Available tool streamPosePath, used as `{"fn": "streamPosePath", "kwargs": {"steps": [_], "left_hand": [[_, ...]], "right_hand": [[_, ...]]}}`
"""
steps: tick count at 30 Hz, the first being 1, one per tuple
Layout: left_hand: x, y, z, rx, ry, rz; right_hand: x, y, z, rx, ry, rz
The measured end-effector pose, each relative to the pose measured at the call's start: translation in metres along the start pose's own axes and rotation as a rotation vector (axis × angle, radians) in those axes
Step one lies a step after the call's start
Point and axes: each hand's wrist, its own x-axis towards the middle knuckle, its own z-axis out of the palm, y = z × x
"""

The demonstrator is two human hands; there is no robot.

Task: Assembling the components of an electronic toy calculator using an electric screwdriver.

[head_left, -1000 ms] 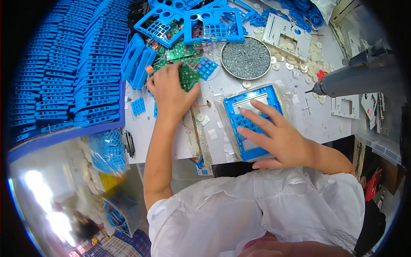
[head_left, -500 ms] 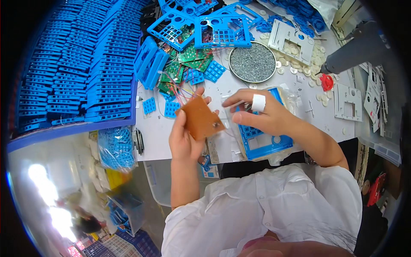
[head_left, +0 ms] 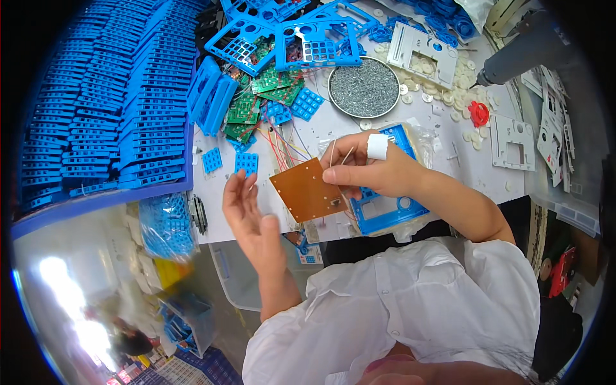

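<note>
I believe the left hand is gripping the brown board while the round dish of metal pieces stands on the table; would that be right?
Not quite: the head view shows the right hand gripping the brown board; the left hand is open beside it. The round dish stands on the table.

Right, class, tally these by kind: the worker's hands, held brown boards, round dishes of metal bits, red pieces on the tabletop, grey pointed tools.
Hands: 2 (left hand, right hand)
Brown board: 1
Round dish: 1
Red piece: 1
Grey tool: 1
Total: 6
</note>
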Motion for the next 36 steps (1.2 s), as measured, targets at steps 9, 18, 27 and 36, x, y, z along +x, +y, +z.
{"fn": "streamPosePath", "kwargs": {"steps": [9, 18, 27, 36], "left_hand": [[-0.020, -0.019, 0.017, -0.724, -0.286, -0.633], [-0.010, -0.033, 0.015, -0.851, -0.237, -0.574], [-0.003, -0.025, 0.029, -1.103, -0.293, -0.473], [-0.006, -0.011, 0.032, -0.304, -0.136, -0.077]], "right_hand": [[-0.004, -0.009, -0.002, -0.007, 0.083, -0.034], [-0.011, 0.016, -0.022, -0.060, 0.201, -0.029], [0.002, 0.032, -0.004, -0.619, 0.178, -0.328], [-0.012, 0.025, 0.015, 0.067, -0.009, -0.180]]}}
